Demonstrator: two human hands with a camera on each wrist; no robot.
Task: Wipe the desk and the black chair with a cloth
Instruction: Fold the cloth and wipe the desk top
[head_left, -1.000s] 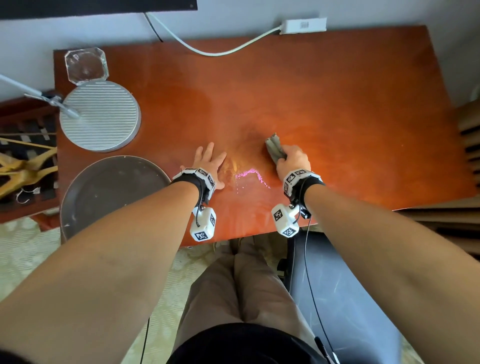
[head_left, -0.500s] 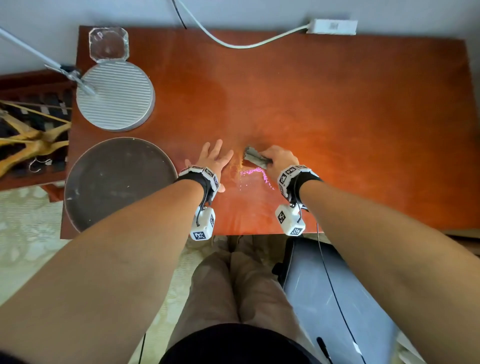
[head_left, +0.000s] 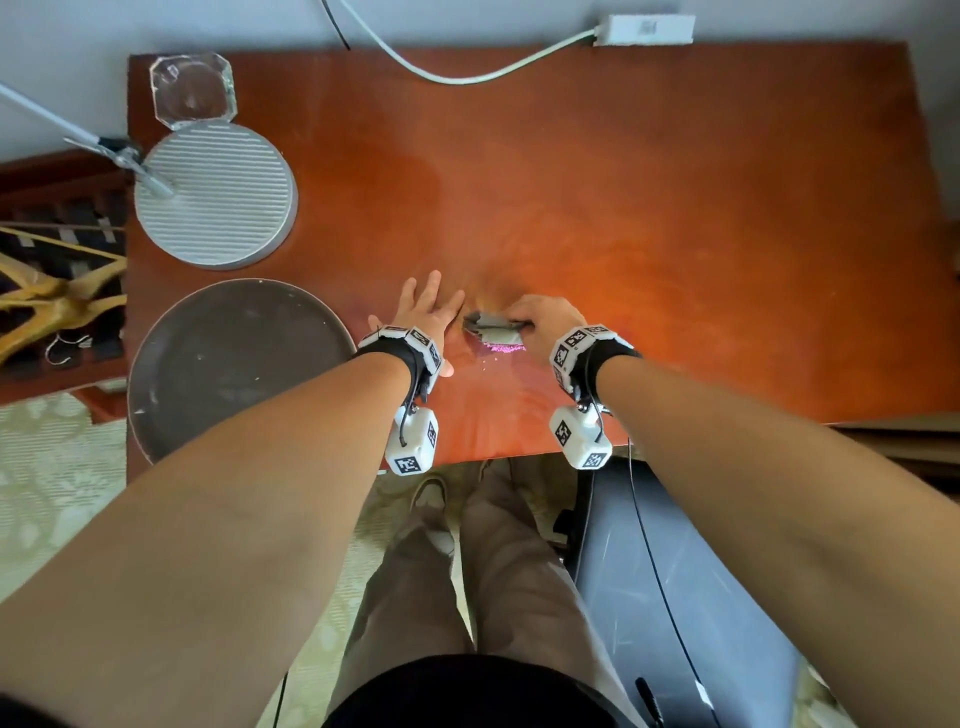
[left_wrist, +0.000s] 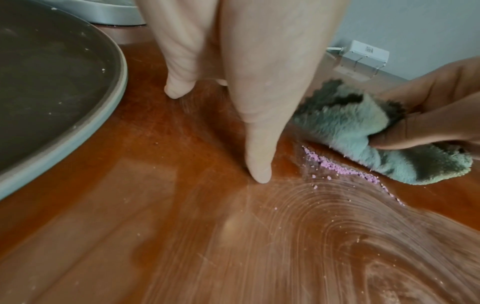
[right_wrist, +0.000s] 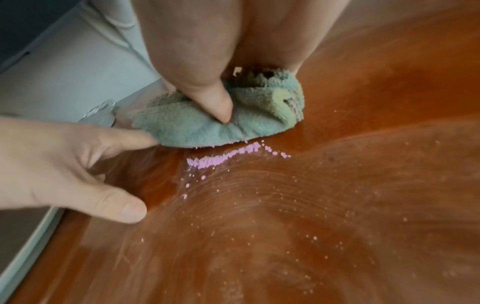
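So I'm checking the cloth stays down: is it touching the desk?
Touching. The right wrist view shows the cloth pressed flat on the desk under the right hand.

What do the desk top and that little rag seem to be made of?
The desk looks like reddish-brown wood or veneer with a glossy varnish: curved grain lines and sheen show. The cloth looks like soft fleecy microfibre or terry, pale green-grey, with a fuzzy pile.

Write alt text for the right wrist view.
The right hand pinches a bunched grey-green cloth against the reddish wooden desk, just behind a line of pink powder. The left hand rests open on the desk beside it.
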